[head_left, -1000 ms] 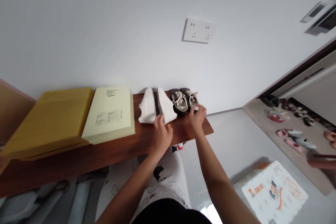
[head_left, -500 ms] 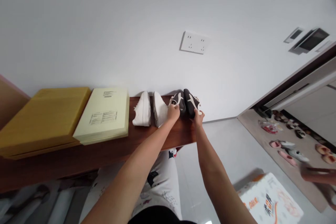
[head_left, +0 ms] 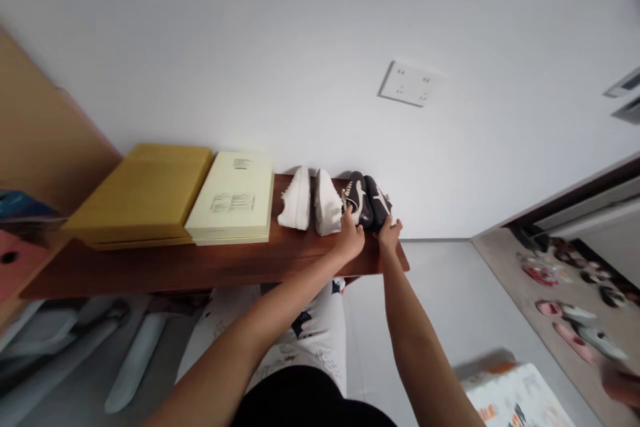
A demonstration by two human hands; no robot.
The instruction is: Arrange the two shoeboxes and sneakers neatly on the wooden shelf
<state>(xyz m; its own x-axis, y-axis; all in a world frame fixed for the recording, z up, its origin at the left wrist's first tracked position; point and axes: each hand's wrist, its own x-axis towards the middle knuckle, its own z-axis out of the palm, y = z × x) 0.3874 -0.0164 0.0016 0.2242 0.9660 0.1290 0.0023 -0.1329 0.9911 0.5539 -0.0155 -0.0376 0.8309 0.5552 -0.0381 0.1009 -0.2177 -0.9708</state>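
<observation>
My left hand grips the near end of a dark sneaker, and my right hand grips the near end of a second dark sneaker. The two lie side by side on a wooden bench, with white markings showing and their laces hidden. To their left, a pair of white sneakers stands close together. My left hand almost touches the nearer white sneaker.
A yellow box and a pale yellow box lie on the bench's left part. A wall socket sits above. Shoes lie on a mat at right, near a blurred hand of another person. A printed package stands on the floor.
The dark sneakers have turned from laces showing to white markings showing. My left hand has moved right from the white sneakers onto the dark pair. The view has swung, shifting the scene.
</observation>
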